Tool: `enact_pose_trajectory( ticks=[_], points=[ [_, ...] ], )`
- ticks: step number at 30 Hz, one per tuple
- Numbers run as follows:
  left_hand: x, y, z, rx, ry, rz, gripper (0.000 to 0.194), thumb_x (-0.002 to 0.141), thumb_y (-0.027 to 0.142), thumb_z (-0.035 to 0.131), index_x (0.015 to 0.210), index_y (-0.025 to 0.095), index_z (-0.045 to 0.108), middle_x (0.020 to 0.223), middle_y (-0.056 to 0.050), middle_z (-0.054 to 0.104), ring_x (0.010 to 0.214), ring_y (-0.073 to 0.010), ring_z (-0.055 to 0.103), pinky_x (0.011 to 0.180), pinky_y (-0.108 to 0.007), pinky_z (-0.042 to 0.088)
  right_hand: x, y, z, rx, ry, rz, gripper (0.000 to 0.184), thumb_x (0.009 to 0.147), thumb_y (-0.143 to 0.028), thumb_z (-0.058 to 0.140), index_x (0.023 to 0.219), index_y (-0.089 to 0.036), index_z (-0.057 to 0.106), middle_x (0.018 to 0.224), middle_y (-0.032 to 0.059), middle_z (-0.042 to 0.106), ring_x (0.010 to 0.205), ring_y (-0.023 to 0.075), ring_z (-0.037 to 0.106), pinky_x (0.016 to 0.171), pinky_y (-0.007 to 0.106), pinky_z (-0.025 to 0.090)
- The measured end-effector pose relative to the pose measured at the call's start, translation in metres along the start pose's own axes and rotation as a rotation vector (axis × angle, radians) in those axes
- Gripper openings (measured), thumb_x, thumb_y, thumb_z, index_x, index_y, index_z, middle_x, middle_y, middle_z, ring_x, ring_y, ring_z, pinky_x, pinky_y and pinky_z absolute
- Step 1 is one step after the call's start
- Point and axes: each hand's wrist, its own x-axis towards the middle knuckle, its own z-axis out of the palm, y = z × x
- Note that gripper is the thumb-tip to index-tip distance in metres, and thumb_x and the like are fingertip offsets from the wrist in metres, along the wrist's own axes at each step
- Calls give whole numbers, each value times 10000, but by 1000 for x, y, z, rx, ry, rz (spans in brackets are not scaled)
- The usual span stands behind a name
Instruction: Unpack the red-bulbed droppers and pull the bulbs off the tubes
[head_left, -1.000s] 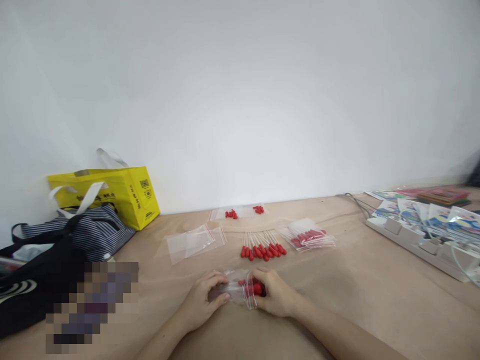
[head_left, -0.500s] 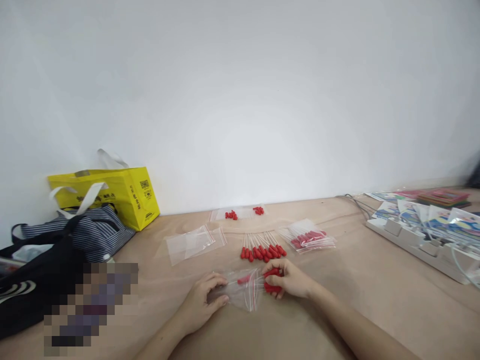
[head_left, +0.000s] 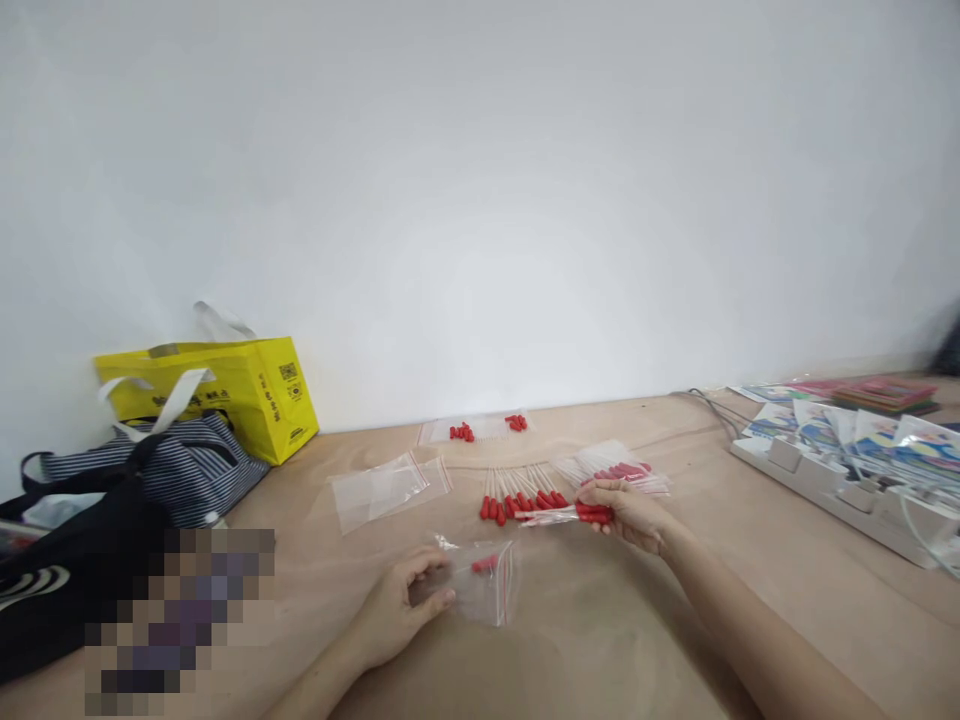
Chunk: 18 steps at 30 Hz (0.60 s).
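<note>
My left hand pinches the left end of a small clear zip bag that lies on the tan table with one red-bulbed dropper inside. My right hand is closed on a few red-bulbed droppers, held level just above the table with their clear tips pointing left. It sits to the right of a loose row of droppers and in front of a filled bag of droppers.
Empty zip bags lie at centre left. Another bag with red bulbs rests by the wall. A yellow bag, a striped bag and a black bag stand at the left. A white power strip and printed packets are at the right.
My right hand has drawn the droppers out of the zip bag and moved up and to the right with them. My left hand has stayed on the bag.
</note>
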Motion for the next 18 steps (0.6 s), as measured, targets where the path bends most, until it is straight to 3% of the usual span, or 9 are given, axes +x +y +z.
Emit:
enact_pose_trajectory(
  ticks=[2, 4, 7, 9, 13, 16, 18],
  points=[
    [4, 6, 1, -24, 122, -24, 243, 712, 363, 550, 885, 216, 639, 961, -41, 631, 915, -199, 558, 826, -312, 429, 2, 4, 10, 112, 68, -22, 81, 644, -200, 636, 679, -132, 607, 550, 6, 614, 384, 66, 514, 349, 150, 391],
    [10, 19, 5, -51, 172, -28, 228, 732, 377, 523, 812, 216, 663, 920, -41, 644, 913, -204, 562, 839, -314, 419, 3, 10, 29, 225, 118, -52, 128, 616, -227, 673, 681, -136, 610, 571, 7, 619, 416, 76, 535, 369, 155, 405],
    [24, 43, 16, -211, 47, -100, 222, 731, 364, 543, 794, 196, 674, 855, -44, 669, 855, -202, 591, 803, -304, 433, -1, 20, 62, 362, 131, -115, 232, 555, -302, 727, 673, -137, 615, 574, 0, 614, 447, 85, 545, 406, 167, 422],
    [35, 59, 27, -488, -6, -258, 215, 719, 333, 582, 840, 170, 651, 866, -50, 675, 845, -192, 605, 798, -296, 441, -5, 25, 79, 398, 135, -148, 298, 529, -371, 738, 677, -139, 621, 586, 1, 619, 460, 88, 543, 436, 182, 431],
    [54, 74, 46, -1061, 34, -481, 125, 782, 270, 542, 757, 155, 586, 770, -34, 666, 733, -129, 623, 757, -251, 464, -13, 34, 100, 331, 122, -218, 399, 511, -465, 726, 726, -142, 635, 612, 6, 623, 508, 108, 546, 497, 225, 454],
    [60, 72, 51, -1155, 127, -585, 126, 807, 210, 513, 692, 165, 536, 704, -6, 645, 645, -98, 610, 661, -211, 479, -17, 38, 108, 238, 40, -276, 446, 538, -515, 694, 777, -142, 638, 656, 19, 627, 567, 121, 558, 551, 255, 475],
    [62, 65, 48, -1132, 121, -623, 127, 806, 188, 511, 684, 161, 534, 695, -4, 639, 628, -94, 606, 631, -201, 481, -20, 38, 111, 176, -37, -290, 478, 558, -545, 666, 820, -147, 636, 694, 30, 631, 631, 136, 571, 580, 267, 482]
  ],
)
